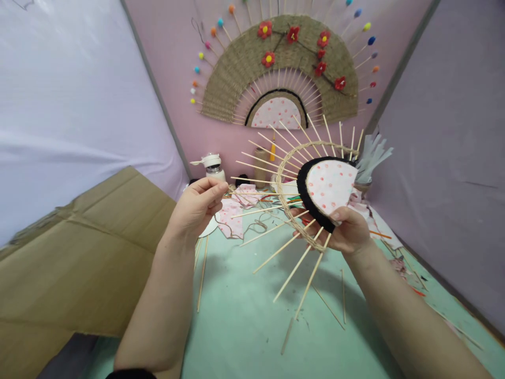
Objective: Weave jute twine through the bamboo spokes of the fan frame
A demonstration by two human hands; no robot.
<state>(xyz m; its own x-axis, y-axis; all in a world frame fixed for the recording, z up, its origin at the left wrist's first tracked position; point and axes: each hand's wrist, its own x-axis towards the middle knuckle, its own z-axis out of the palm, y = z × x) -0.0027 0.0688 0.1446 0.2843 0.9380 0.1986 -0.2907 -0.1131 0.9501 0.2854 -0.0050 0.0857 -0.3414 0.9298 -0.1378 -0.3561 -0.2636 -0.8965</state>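
Note:
My right hand [351,231] grips a half-finished fan by the lower edge of its half-round base [331,184], thumb in front and fingers behind. The base is pale pink with red dots and has a black border [303,184]. Thin wooden sticks [276,250] spread out from it, and a band of tan twine [281,184] is woven across them in an arc. Left of the stick tips, my left hand [203,202] is closed in a pinch. A thin strand of twine [236,193] shows at its fingertips.
A large finished fan [221,79] with red flowers hangs on the pink wall. Cardboard [87,258] leans at left. A white-lidded bottle [213,166], a twine spool [260,166] and dotted cloth scraps [232,218] lie behind; loose sticks [329,308] are on the green table [244,326].

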